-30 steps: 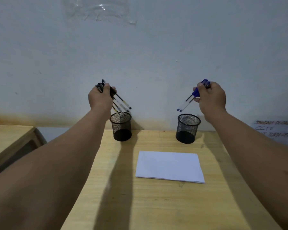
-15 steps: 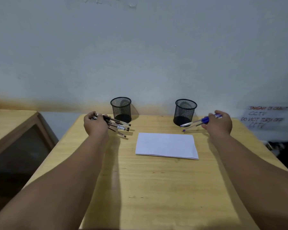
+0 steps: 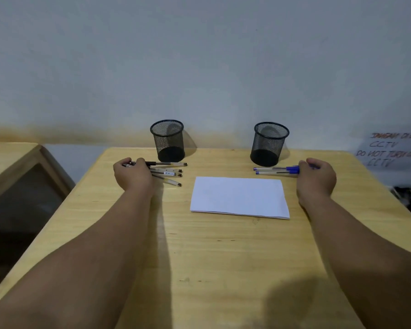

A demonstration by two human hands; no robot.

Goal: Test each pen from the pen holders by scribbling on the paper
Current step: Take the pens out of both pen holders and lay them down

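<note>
- Now both hands are down on the table (image 3: 223,269); a second ago they were up in the air over the two holders, each with a bunch of pens
- So the left holder (image 3: 167,141) and the right holder (image 3: 269,144) look empty, and the pens are out and ready to try
- My left hand (image 3: 132,174) is curled over the ends of the black pens (image 3: 167,173), which lie fanned out on the wood just in front of the left holder, tips toward the paper
- My right hand (image 3: 316,178) is curled over the ends of the blue pens (image 3: 277,170), which lie side by side just in front of the right holder
- Between the two bunches, the paper (image 3: 239,197) lies flat and looks blank, so no pen is tested yet
- My fingers are tucked under, so I cannot tell if they squeeze the pens or just rest on them
- How many pens are in each bunch is hard to count
- Far right, a sign (image 3: 394,148) on the wall is cut off at the edge
</note>
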